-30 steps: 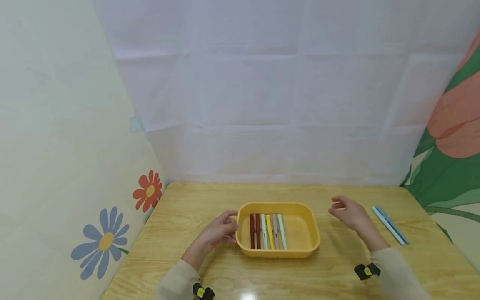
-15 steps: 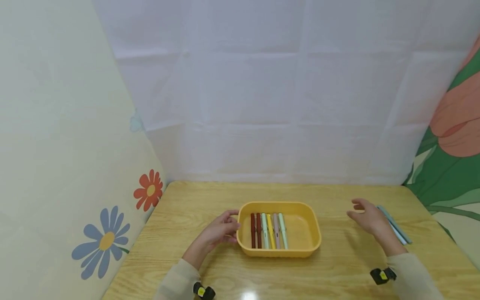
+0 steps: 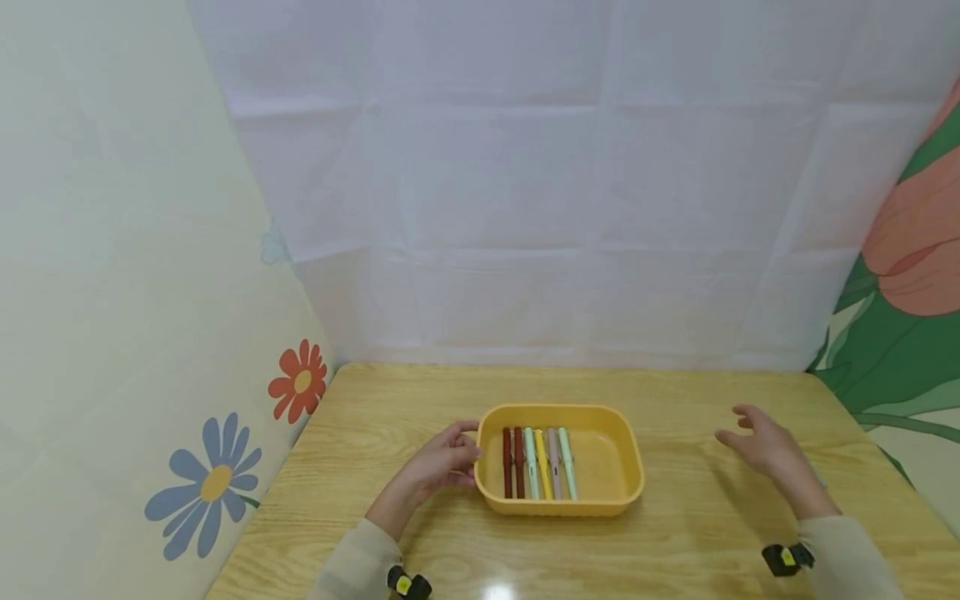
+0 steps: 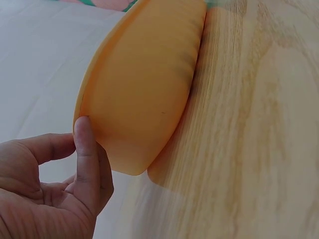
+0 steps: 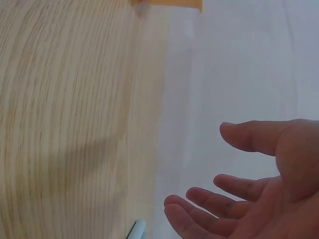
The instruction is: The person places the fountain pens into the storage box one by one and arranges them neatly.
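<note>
My left hand [image 3: 438, 467] holds the left end of a yellow plastic tray [image 3: 611, 504]. In the left wrist view, the thumb meets the tray's rim while the fingers [image 4: 85, 149] touch its outer wall. Pens lie side by side in the tray's left part: two dark red pens [image 3: 513, 462], two mint green ones, a yellow pen [image 3: 543, 467] and a mauve pen [image 3: 554, 467]. Over the table's right side hovers my right hand [image 3: 768, 450], fingers relaxed and holding nothing. Mostly hidden behind it are blue pens; the right wrist view shows one light blue pen end [image 5: 137, 230].
The wooden table [image 3: 570, 550] meets a white cloth [image 3: 480, 208] at its back edge. Panels printed with flowers stand to the left [image 3: 213, 483] and right. Inside the tray, bare floor shows right of the pens.
My right hand has moved right, away from the tray, and now covers most of the blue pens that lay in sight. The left hand has stayed at the tray.
</note>
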The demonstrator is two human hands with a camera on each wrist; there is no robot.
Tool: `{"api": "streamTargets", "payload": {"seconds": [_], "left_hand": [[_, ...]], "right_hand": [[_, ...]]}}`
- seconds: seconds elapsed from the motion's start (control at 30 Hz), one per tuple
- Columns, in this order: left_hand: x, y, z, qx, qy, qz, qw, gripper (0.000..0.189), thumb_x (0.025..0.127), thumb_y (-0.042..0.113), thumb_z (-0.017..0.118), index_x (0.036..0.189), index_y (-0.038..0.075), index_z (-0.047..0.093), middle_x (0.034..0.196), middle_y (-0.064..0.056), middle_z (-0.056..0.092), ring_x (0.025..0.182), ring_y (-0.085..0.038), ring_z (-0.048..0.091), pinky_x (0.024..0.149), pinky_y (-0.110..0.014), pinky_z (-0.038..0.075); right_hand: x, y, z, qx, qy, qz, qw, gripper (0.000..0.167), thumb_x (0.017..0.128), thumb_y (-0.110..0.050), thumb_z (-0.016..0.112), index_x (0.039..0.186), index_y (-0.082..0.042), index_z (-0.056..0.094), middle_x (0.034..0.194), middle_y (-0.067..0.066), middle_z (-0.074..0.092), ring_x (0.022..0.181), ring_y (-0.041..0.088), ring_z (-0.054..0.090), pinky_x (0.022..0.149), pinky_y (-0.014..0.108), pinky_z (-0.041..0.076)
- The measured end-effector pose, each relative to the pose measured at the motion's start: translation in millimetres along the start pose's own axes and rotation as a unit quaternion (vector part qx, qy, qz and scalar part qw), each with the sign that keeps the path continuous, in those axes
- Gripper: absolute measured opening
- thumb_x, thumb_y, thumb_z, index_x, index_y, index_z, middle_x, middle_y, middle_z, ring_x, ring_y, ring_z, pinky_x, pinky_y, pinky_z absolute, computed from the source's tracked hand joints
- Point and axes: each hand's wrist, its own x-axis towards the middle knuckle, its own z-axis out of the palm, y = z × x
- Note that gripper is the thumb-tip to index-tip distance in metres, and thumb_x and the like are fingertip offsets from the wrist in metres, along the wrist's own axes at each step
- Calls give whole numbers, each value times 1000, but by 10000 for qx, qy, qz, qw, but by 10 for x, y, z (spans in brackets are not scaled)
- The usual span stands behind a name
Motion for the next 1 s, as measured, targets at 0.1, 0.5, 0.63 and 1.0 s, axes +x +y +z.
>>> {"api": "streamTargets", "payload": {"seconds": [0.1,0.5,0.63,1.0], "left_hand": [[-13,6,9,-18,-8,-13,10000,61,96,8,60,150,-1,34,97,-7,52,72,-14,58,62,-26,57],[-22,-15,2,-18,-18,-47,10000,60,96,8,60,150,0,35,98,-7,53,72,-14,59,62,-26,57],[-15,-30,0,-18,-16,-20,10000,60,95,8,60,149,0,36,97,-7,53,72,-14,59,62,-25,57],[14,-46,7,-1,18,-93,10000,60,95,8,62,149,1,37,99,-9,54,74,-16,59,64,-27,58]], "right_hand": [[-8,55,-15,-12,3,52,10000,80,101,-38,55,147,19,23,144,46,32,125,63,39,98,67,44],[-31,242,-71,-141,-195,117,9996,80,102,-37,52,144,23,18,140,51,29,125,65,37,98,69,41],[-11,307,-69,-148,-155,190,9996,78,102,-35,53,144,22,19,138,51,30,123,64,39,97,67,42],[16,464,-59,-390,-163,221,9989,81,101,-37,51,141,26,20,137,52,30,122,66,38,97,68,42]]}}
